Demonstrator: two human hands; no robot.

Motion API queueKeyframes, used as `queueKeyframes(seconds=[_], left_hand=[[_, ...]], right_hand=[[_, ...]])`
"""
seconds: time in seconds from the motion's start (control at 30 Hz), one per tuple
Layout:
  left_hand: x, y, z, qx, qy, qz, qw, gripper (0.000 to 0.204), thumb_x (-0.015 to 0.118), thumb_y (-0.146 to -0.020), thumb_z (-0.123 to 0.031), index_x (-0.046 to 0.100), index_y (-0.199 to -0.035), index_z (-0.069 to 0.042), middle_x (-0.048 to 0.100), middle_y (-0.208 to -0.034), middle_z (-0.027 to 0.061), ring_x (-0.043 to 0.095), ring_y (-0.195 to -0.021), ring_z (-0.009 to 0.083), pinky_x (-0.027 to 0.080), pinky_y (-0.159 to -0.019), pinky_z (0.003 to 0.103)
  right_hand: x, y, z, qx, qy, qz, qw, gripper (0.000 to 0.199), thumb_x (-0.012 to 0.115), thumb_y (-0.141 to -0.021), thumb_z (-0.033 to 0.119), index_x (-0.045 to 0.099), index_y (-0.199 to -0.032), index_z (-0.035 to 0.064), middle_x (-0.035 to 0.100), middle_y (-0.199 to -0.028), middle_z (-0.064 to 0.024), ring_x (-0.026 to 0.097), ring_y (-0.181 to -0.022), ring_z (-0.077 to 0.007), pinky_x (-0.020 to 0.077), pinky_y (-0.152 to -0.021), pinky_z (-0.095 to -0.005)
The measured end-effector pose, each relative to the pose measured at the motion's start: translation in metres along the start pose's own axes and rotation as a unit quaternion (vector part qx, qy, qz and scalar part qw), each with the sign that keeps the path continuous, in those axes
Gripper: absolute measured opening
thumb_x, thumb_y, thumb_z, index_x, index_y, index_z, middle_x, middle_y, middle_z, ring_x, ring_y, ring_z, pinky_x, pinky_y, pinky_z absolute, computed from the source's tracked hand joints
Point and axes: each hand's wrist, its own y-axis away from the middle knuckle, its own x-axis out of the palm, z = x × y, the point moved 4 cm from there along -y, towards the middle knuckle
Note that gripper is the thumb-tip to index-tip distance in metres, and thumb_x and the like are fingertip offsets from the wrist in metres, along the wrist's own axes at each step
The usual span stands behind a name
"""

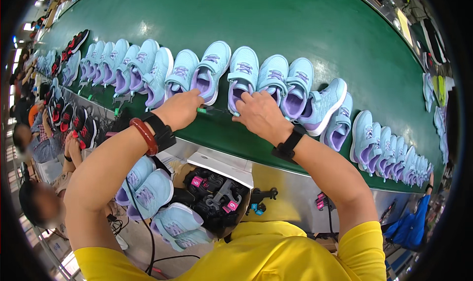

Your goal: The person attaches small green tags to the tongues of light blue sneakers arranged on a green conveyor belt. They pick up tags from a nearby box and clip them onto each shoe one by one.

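Note:
Light blue shoes with purple linings and straps stand in a long row along the near edge of the green table. My left hand (pixel 181 109) is closed beside the heel of one blue shoe (pixel 213 66). At its fingertips shows a black plastic shoe hanger with a green tag (pixel 201 110), partly hidden by the hand. My right hand (pixel 264 114) grips the heel opening of another blue shoe (pixel 244 64), its fingers curled over the collar. Right of that hand, two more upright shoes (pixel 299 81) stand close by, and one shoe (pixel 326 103) leans on its side.
Below the table edge, an open box (pixel 219 165) holds black hangers with pink tags. More blue shoes (pixel 150 192) are piled left of it. Black and red shoes (pixel 79 40) stand at the far left of the green table (pixel 286 20). Other people (pixel 42 199) are along the left side.

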Motion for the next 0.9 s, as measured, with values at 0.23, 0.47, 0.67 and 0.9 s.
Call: queueKeyframes(seconds=[0.23, 0.47, 0.67, 0.9], left_hand=[[0.011, -0.003, -0.002, -0.03, -0.03, 0.013, 0.999, 0.016, 0.053, -0.078, -0.001, 0.062, -0.091, 0.001, 0.056, -0.097, 0.0171, 0.06, -0.087, 0.0373, 0.05, -0.074, 0.046], [0.007, 0.001, -0.001, -0.036, -0.052, 0.02, 0.998, 0.016, 0.051, -0.077, 0.0, 0.062, -0.089, 0.002, 0.057, -0.095, 0.0181, 0.061, -0.085, 0.0376, 0.05, -0.074, 0.046], [0.006, 0.005, 0.005, -0.049, -0.035, 0.009, 0.998, 0.019, 0.052, -0.074, 0.003, 0.063, -0.09, 0.002, 0.057, -0.095, 0.0188, 0.06, -0.085, 0.0397, 0.049, -0.074, 0.047], [0.006, 0.012, 0.005, -0.082, -0.036, 0.02, 0.996, 0.019, 0.052, -0.074, 0.005, 0.064, -0.088, 0.002, 0.057, -0.094, 0.0188, 0.06, -0.086, 0.0397, 0.049, -0.075, 0.047]], right_hand=[[-0.001, -0.007, 0.005, -0.011, 0.035, 0.031, 0.999, 0.025, 0.065, -0.082, 0.036, 0.063, -0.081, 0.011, 0.056, -0.079, -0.0049, 0.055, -0.079, -0.0203, 0.0372, -0.072, -0.0339], [0.002, -0.015, 0.017, -0.017, 0.05, 0.028, 0.998, 0.017, 0.063, -0.083, 0.029, 0.065, -0.08, 0.0133, 0.056, -0.078, -0.0045, 0.054, -0.082, -0.0197, 0.0364, -0.074, -0.0339], [0.001, -0.015, 0.015, 0.001, 0.025, 0.035, 0.999, 0.014, 0.062, -0.083, 0.026, 0.066, -0.079, 0.0134, 0.057, -0.078, -0.0047, 0.054, -0.082, -0.02, 0.0364, -0.073, -0.0336], [0.005, -0.026, 0.025, 0.005, 0.032, 0.046, 0.998, 0.013, 0.065, -0.08, 0.022, 0.063, -0.074, 0.0107, 0.057, -0.079, -0.0057, 0.055, -0.08, -0.0216, 0.0384, -0.072, -0.0346]])
